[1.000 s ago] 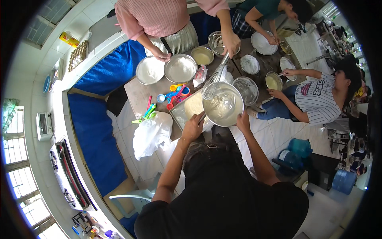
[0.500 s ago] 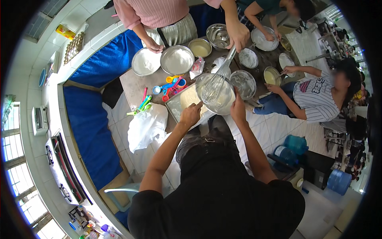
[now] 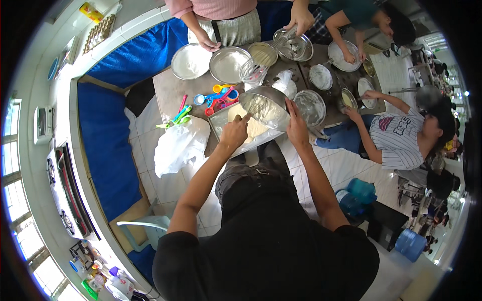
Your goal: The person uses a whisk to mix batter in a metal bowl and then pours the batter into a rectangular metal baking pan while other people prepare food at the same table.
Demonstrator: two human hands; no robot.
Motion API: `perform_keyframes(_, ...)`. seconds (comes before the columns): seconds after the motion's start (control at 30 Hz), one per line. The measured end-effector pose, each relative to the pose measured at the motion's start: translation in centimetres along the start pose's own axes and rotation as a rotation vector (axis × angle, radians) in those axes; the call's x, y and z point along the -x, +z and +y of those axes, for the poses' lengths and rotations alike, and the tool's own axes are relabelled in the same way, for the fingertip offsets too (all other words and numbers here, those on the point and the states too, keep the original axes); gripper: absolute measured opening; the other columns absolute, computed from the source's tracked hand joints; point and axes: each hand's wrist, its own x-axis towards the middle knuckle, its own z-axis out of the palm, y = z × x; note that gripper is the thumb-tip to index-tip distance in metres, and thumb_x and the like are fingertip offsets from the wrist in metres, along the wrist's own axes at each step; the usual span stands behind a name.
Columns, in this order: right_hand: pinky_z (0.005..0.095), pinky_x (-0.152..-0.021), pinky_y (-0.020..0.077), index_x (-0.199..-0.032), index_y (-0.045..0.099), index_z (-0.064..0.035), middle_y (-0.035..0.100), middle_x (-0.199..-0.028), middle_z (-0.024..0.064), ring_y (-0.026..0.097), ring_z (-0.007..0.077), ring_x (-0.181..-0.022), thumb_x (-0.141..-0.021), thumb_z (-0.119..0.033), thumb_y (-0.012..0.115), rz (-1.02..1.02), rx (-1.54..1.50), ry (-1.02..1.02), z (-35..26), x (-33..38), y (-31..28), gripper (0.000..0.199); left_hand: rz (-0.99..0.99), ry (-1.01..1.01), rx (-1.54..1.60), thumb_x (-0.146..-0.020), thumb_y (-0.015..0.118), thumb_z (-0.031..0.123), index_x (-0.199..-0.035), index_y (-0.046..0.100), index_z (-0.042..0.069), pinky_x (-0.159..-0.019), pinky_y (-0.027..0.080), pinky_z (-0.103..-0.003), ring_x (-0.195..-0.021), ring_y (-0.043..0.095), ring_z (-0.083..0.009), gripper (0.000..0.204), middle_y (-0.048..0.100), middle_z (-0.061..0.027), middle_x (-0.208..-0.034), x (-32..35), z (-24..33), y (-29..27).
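Note:
My right hand (image 3: 297, 128) grips the right rim of a metal bowl (image 3: 277, 96). The bowl is tilted over a rectangular baking tray (image 3: 262, 143) that contains pale batter (image 3: 255, 132). At the bowl's near left edge is my left hand (image 3: 234, 132), its index finger reaching toward the rim and the other fingers curled; whatever they hold is hidden. A wire whisk (image 3: 255, 69) is in the hand (image 3: 300, 21) of a person across the table, beyond the bowl. White residue coats another bowl (image 3: 310, 108) just right of mine.
Colourful measuring cups and spoons (image 3: 221, 99) lie left of the tray, near a white plastic bag (image 3: 182, 143). Bowls of white powder (image 3: 191, 61) stand at the far side. Co-workers handle bowls at right. A pale plastic chair (image 3: 145, 222) and blue water jugs (image 3: 410, 244) flank me.
The whisk has moved out of the bowl, away to the far left. My bowl has tipped further over the tray. Both my hands remain beside it.

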Motion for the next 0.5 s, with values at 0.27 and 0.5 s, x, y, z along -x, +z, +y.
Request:
perform_keyframes(0.27, 0.0555, -0.079, 0.0597, -0.160, 0.036, -0.0273, 0.047, -0.158, 0.0141, 0.067, 0.0498, -0.103, -0.083, 0.014, 0.053, -0.077, 0.132, -0.028, 1.9, -1.1, 0.5, 0.089, -0.178, -0.051, 0.022, -0.101, 0.055, 0.018, -0.143, 0.059, 0.014, -0.077, 0.059, -0.052, -0.084, 0.073, -0.0431, 0.042, 0.070, -0.0239, -0.101, 5.0, -2.1, 2.5)
perform_keyframes(0.5, 0.0563, -0.069, 0.0598, -0.162, 0.030, -0.0283, 0.044, -0.160, 0.0163, 0.069, 0.0517, -0.086, -0.080, 0.011, 0.057, -0.111, 0.170, -0.104, 1.9, -1.6, 0.8, 0.095, -0.033, -0.077, 0.059, -0.097, 0.056, 0.011, -0.144, 0.054, 0.011, -0.072, 0.060, -0.053, -0.085, 0.073, -0.0434, 0.047, 0.068, -0.0252, -0.105, 3.6, 0.9, 0.5)
